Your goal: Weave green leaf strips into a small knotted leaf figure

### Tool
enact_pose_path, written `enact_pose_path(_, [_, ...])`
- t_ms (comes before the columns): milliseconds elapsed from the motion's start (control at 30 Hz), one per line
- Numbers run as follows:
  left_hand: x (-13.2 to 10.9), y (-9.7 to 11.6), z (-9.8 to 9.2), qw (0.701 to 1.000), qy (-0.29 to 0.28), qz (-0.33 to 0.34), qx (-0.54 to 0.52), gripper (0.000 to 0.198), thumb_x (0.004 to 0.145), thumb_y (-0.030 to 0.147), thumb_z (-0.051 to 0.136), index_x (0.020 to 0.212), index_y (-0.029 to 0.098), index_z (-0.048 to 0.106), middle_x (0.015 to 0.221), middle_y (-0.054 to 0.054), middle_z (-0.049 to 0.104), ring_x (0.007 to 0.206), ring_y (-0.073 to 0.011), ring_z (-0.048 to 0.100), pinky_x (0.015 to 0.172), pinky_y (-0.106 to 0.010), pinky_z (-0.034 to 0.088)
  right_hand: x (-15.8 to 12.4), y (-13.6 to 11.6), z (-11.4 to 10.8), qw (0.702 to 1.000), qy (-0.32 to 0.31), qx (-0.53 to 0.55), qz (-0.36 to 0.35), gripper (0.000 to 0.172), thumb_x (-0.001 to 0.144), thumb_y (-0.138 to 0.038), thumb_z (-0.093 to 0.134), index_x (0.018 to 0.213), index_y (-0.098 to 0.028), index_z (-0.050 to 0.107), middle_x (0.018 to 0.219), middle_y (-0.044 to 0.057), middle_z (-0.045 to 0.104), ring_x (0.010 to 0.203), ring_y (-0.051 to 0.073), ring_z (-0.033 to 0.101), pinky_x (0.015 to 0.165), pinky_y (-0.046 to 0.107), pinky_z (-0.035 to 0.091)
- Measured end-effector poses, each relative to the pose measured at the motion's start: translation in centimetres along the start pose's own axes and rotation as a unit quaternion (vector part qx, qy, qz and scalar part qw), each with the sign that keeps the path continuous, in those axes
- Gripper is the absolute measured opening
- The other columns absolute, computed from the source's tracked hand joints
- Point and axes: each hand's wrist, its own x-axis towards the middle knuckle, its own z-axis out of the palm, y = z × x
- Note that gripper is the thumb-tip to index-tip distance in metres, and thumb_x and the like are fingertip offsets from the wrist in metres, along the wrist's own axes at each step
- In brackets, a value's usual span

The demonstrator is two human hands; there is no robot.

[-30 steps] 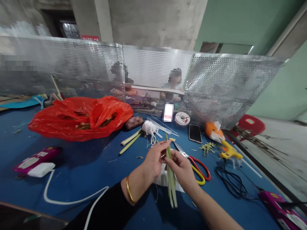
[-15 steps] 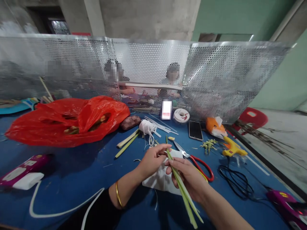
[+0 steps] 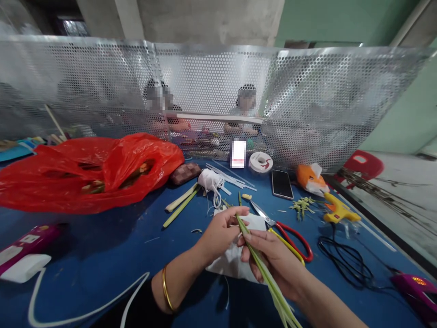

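Observation:
A long green leafy stalk (image 3: 261, 264) slants across the front of the table, its thin tip pointing away from me and its split lower blades trailing to the lower right. My right hand (image 3: 273, 255) grips it around the middle, with thumb and fingers closed. At the upper part, my left hand (image 3: 220, 234) pinches it, fingers bent over. Under both hands lies a white sheet (image 3: 232, 262). Scissors (image 3: 290, 239) with red and yellow handles rest just right of them. Two cut stalks (image 3: 180, 207) lie to the left, beside a bundle of white string (image 3: 210, 180).
A red plastic bag (image 3: 88, 168) fills the left back. On the right are a yellow glue gun (image 3: 341, 209), a black cable (image 3: 344, 259), a phone (image 3: 282, 184), an orange tissue pack (image 3: 311, 178) and green scraps (image 3: 302, 207). Behind the perforated metal screen (image 3: 211, 77) sit other people.
The view has tilted down slightly, shifting the table items outward. Both hands keep hold of the stalk, and its lower blades now point further right.

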Motion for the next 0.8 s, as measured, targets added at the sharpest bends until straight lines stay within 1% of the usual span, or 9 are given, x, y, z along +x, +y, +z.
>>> enact_pose_path(100, [-0.04,-0.03,0.04,1.0,-0.024,-0.015,0.013,0.044,0.064,0.004,0.059,0.104,0.017,0.073,0.093,-0.007,0.07,0.056,-0.009,0.056,0.062,-0.028,0.047,0.03,-0.04,-0.1,1.0,-0.003,0.005,0.006,0.038,0.068,-0.045,0.084,0.078,-0.011,0.069,0.057,0.001,0.067,0.032,0.006,0.053,0.031,0.014,0.036])
enact_pose_path(167, [-0.04,0.0,0.14,1.0,-0.016,-0.013,0.017,0.05,0.063,0.002,0.059,0.109,0.017,0.071,0.095,-0.006,0.07,0.05,-0.0063,0.051,0.06,-0.027,0.046,0.04,-0.1,-0.16,1.0,-0.004,0.007,0.01,0.038,0.068,-0.045,0.084,0.078,-0.011,0.069,0.058,0.001,0.068,0.032,0.006,0.053,0.031,0.014,0.036])
enact_pose_path(300, [-0.04,0.18,0.3,1.0,0.005,-0.02,0.024,0.059,0.066,0.0,0.059,0.122,0.018,0.067,0.099,-0.008,0.072,0.054,-0.0079,0.055,0.065,-0.028,0.049,-0.07,-0.23,-0.13,1.0,0.003,0.008,0.007,0.039,0.066,-0.045,0.085,0.079,-0.012,0.069,0.058,0.001,0.068,0.031,0.007,0.053,0.031,0.014,0.036])
enact_pose_path(333, [-0.04,0.2,0.29,1.0,0.008,-0.022,0.02,0.059,0.066,-0.001,0.059,0.121,0.018,0.068,0.1,-0.009,0.072,0.059,-0.0097,0.058,0.067,-0.028,0.049,-0.11,-0.25,-0.08,1.0,0.003,0.005,0.006,0.039,0.066,-0.045,0.085,0.079,-0.012,0.068,0.057,0.001,0.068,0.032,0.007,0.053,0.031,0.015,0.037])
enact_pose_path(433, [-0.05,0.18,0.15,0.999,0.023,-0.02,-0.013,0.049,0.065,-0.002,0.063,0.109,0.015,0.073,0.106,-0.012,0.073,0.086,-0.0184,0.067,0.077,-0.029,0.051,-0.14,-0.28,0.13,1.0,0.004,-0.017,-0.004,0.043,0.069,-0.052,0.081,0.08,-0.012,0.068,0.058,0.003,0.069,0.033,0.009,0.056,0.033,0.017,0.039])
enact_pose_path(500, [-0.04,0.17,0.02,0.998,0.028,-0.03,-0.054,0.041,0.066,0.002,0.068,0.105,0.015,0.075,0.108,-0.013,0.073,0.091,-0.0204,0.067,0.079,-0.03,0.051,-0.08,-0.23,0.23,0.998,0.014,-0.042,-0.047,0.048,0.072,-0.06,0.075,0.082,-0.014,0.068,0.063,0.006,0.071,0.038,0.012,0.059,0.036,0.02,0.041])
enact_pose_path(600, [-0.01,0.27,-0.15,0.992,0.032,-0.056,-0.111,0.033,0.069,0.01,0.075,0.102,0.014,0.075,0.11,-0.013,0.073,0.077,-0.0154,0.068,0.077,-0.029,0.052,0.11,-0.08,0.13,0.982,0.047,-0.098,-0.156,0.049,0.078,-0.064,0.066,0.083,-0.016,0.068,0.066,0.006,0.071,0.047,0.015,0.062,0.043,0.024,0.045])
enact_pose_path(700, [0.07,0.38,-0.2,0.982,0.031,-0.083,-0.165,0.028,0.068,0.008,0.076,0.095,0.011,0.075,0.1,-0.013,0.075,0.074,-0.0151,0.069,0.076,-0.028,0.053,0.33,0.19,-0.26,0.952,0.088,-0.182,-0.228,0.043,0.082,-0.058,0.063,0.086,-0.016,0.07,0.063,0.005,0.067,0.051,0.016,0.061,0.049,0.026,0.048])
enact_pose_path(800, [0.11,0.26,-0.15,0.978,0.037,-0.113,-0.174,0.031,0.068,0.004,0.07,0.098,0.01,0.075,0.094,-0.013,0.076,0.08,-0.0178,0.071,0.074,-0.027,0.054,0.57,0.44,-0.74,0.91,0.139,-0.275,-0.278,0.036,0.081,-0.047,0.07,0.104,-0.018,0.069,0.083,0.007,0.07,0.059,0.017,0.062,0.056,0.03,0.051])
